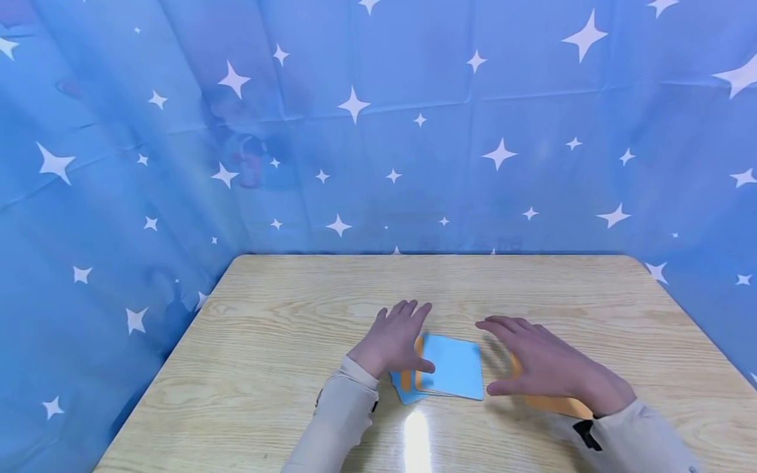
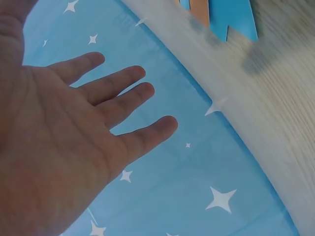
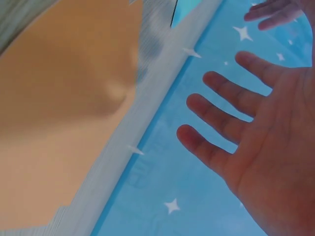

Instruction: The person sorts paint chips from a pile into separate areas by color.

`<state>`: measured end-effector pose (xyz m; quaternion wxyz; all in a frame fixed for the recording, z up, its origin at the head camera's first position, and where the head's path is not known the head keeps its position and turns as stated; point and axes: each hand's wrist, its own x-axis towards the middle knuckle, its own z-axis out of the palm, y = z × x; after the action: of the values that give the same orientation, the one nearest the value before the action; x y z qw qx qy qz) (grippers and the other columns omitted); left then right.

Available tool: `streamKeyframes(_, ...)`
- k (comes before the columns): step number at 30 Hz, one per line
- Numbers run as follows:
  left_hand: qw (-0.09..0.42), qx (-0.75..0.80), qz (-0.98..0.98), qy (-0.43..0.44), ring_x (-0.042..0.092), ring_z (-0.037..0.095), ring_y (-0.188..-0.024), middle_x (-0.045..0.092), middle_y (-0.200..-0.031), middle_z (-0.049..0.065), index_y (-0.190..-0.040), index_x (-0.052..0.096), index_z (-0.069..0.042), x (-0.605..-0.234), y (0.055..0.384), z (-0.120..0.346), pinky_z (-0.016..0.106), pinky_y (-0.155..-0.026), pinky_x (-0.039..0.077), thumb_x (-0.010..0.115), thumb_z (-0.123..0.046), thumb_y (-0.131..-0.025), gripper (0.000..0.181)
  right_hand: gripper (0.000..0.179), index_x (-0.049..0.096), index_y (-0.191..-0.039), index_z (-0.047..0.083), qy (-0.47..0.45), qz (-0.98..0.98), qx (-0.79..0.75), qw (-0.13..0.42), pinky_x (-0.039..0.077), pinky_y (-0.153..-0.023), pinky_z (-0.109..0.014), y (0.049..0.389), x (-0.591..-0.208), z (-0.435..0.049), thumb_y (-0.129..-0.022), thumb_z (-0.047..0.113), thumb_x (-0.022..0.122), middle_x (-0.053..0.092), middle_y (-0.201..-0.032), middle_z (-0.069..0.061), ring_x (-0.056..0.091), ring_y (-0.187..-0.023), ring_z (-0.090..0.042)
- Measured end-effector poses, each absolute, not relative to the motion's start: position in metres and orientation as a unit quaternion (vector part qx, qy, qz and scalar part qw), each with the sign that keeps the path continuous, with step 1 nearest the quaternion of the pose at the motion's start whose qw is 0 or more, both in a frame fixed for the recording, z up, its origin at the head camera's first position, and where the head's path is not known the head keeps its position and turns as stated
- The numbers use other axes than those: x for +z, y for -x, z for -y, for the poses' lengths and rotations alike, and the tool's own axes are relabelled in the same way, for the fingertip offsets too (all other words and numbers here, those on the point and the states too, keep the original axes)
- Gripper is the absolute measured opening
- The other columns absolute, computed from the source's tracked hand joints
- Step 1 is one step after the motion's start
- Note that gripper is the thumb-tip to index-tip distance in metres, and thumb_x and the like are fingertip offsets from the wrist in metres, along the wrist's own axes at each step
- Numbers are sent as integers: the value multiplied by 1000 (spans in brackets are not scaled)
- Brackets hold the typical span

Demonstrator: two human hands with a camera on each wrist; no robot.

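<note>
A small pile of blue and orange cards lies on the table, a blue card [image 1: 454, 369] on top and an orange edge [image 1: 405, 381] showing at its left. My left hand [image 1: 393, 343] is over the left side of this pile with fingers spread, holding nothing. In the left wrist view a blue card with a notched end [image 2: 235, 20] lies beside an orange one [image 2: 200, 11]. Over an orange card [image 1: 558, 405] at the right, my right hand [image 1: 535, 362] hovers with fingers extended and hides much of it. The right wrist view shows this orange card [image 3: 59, 128] up close.
A light wood table [image 1: 284, 309] with rounded far corners carries the cards. Behind it and along its sides hangs a blue curtain [image 1: 390, 151] with white stars. A bright light reflection [image 1: 416, 440] shows on the tabletop in front of the pile.
</note>
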<state>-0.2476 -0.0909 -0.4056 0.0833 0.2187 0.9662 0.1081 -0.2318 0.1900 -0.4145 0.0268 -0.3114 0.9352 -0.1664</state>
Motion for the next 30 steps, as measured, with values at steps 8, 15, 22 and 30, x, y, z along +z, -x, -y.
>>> streamKeyframes(8,89,108,-966,-218,28,29,-154,34,-165,9,-162,30,-17,-406,245,91,56,-121,28,84,-52,-81,103,98,44,-154,14,317,-933,-167,29,38,-102,-72,232,-416,-181,-78,67,77,47,-154,-12,46,-138,-42)
streamKeyframes(15,105,94,-964,-227,31,29,-153,36,-164,9,-161,33,-15,-411,240,83,56,-121,30,87,-52,-77,106,100,42,-155,13,319,-932,-168,44,37,-102,-74,232,-422,-175,-79,68,76,46,-155,-14,45,-139,-44)
streamKeyframes(22,113,72,-962,-236,35,25,-150,40,-162,7,-159,36,-17,-423,236,75,54,-118,34,88,-55,-73,108,106,39,-157,15,316,-930,-168,87,36,-103,-74,232,-430,-167,-76,72,76,44,-156,-13,43,-140,-44)
streamKeyframes(30,127,69,-959,-244,40,24,-147,43,-159,6,-160,34,-21,-434,232,74,54,-117,37,89,-58,-69,113,103,42,-156,14,316,-928,-177,89,41,-100,-68,231,-438,-161,-74,63,82,49,-152,-11,48,-134,-41)
